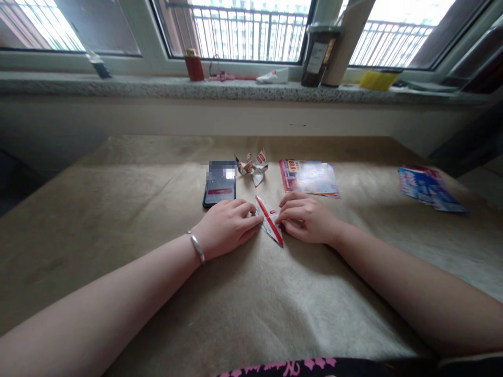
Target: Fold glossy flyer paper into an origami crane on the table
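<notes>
Presently the folded paper [269, 220] lies flat near the middle of the desk [118, 209], pinned between both hands. The left hand [228, 226] has a narrow grip, its bent fingertips pressing the paper's left edge. The right hand [307, 217] is closed down the same way on the right edge. Whether either thumb is tucked under a flap cannot be told. The likeliest slip, I judge, is the paper skating. The desk cover looks soft and rumpled, so uneven pressure from one side could turn the piece and set a crease off its line. Hard rubbing on the pointed near tip could also tear or blunt it, since the sheet looks thin and glossy. The phone [219, 184] sits just beyond the left knuckles, toward the far edge, and a wide sweep of that hand could knock it. The crane [253, 167] and the flyers [309, 178] lie further toward the far edge, near enough that a forward push of either hand could crush or scatter them.
</notes>
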A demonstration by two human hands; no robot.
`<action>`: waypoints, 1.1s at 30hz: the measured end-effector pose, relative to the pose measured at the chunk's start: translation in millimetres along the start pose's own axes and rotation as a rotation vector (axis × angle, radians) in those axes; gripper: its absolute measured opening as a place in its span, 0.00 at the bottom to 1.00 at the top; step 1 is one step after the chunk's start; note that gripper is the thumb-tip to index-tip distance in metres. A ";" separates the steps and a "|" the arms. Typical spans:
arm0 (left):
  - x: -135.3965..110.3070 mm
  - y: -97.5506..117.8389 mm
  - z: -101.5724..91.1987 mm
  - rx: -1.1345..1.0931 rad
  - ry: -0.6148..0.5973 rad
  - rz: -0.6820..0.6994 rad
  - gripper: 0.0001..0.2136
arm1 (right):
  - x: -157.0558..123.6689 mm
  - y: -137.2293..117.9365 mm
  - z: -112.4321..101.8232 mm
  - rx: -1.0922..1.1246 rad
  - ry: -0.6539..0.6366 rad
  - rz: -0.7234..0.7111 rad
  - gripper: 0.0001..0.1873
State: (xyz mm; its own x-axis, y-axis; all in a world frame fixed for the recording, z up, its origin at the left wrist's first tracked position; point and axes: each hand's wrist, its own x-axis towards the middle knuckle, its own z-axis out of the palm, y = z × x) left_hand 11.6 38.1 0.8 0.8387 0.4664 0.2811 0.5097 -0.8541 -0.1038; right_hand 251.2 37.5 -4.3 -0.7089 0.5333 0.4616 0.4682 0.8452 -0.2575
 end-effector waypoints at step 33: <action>1.7 -0.1 3.7 -0.088 0.032 0.035 0.10 | 2.7 -9.7 12.1 -0.146 -0.067 0.039 0.10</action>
State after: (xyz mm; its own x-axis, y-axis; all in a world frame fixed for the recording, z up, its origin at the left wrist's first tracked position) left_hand 13.7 39.8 -2.2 0.8484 0.4299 0.3089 0.4606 -0.8871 -0.0305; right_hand 238.2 31.2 -10.9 -0.7202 0.5708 0.3944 0.5644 0.8126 -0.1454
